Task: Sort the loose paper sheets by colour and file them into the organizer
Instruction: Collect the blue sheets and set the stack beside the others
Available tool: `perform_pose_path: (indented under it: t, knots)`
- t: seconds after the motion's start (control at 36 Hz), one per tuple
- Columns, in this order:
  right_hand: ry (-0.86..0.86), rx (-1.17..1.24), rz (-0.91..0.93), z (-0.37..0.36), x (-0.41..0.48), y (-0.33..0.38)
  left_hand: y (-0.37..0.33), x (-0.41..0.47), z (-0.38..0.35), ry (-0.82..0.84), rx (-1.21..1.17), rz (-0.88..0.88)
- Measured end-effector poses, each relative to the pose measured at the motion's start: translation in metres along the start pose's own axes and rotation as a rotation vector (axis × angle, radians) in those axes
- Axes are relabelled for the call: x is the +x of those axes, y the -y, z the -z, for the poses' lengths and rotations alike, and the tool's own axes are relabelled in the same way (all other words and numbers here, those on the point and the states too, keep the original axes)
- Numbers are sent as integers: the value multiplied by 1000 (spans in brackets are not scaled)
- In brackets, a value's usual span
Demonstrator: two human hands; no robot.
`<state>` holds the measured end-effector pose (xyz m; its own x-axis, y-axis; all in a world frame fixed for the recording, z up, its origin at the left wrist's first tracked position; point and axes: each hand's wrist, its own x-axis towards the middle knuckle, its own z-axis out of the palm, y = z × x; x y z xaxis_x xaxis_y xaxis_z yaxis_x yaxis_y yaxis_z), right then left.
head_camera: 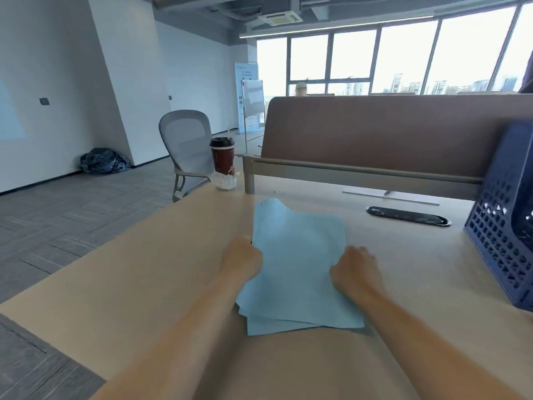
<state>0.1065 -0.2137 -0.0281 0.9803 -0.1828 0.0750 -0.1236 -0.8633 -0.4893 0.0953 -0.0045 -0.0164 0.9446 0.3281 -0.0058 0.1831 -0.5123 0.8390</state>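
At centre frame, left hand (242, 262) and right hand (355, 271) each grip a side edge of the blue sheets (298, 255) lying on the desk (144, 269), seemingly squaring them; next they need lifting into the organizer (503, 241) at far right.

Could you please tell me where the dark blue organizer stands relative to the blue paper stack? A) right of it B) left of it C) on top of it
A: the organizer stands at the right of the table, apart from the paper stack.
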Motion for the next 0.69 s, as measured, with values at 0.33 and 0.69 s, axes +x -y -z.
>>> perform_pose_path:
  t: [0.33,0.69]
  knots:
    - [58,-162,109,1,0,-4,-4,7,7,43,68,86]
    - [71,-72,44,14,-21,-13,-16,-22,6,55,121,84]
